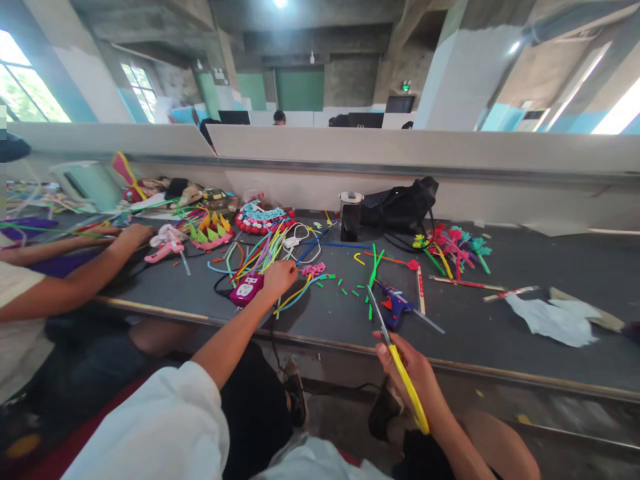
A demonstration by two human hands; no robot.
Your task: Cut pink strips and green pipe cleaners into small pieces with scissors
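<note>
My right hand (407,363) is closed on scissors (406,381) with yellow handles. Their blades point forward over the table edge, towards green fuzzy stems (375,263) and beside a blue glue gun (397,308). My left hand (281,278) has its fingers pinched together over the table; whatever may be between them is too small to make out. Just right of it lies a small pink cluster (313,269), with short cut green pieces (344,291) beyond. Behind my left wrist is a magenta box (246,291), next to a bundle of coloured stems (260,250).
At left, a co-worker's hands (134,237) are over the same table. A lidded cup (350,217) and a black bag (403,205) stand against the divider (400,150). Colourful fuzzy flowers (453,247) and white tissue (550,320) lie at right.
</note>
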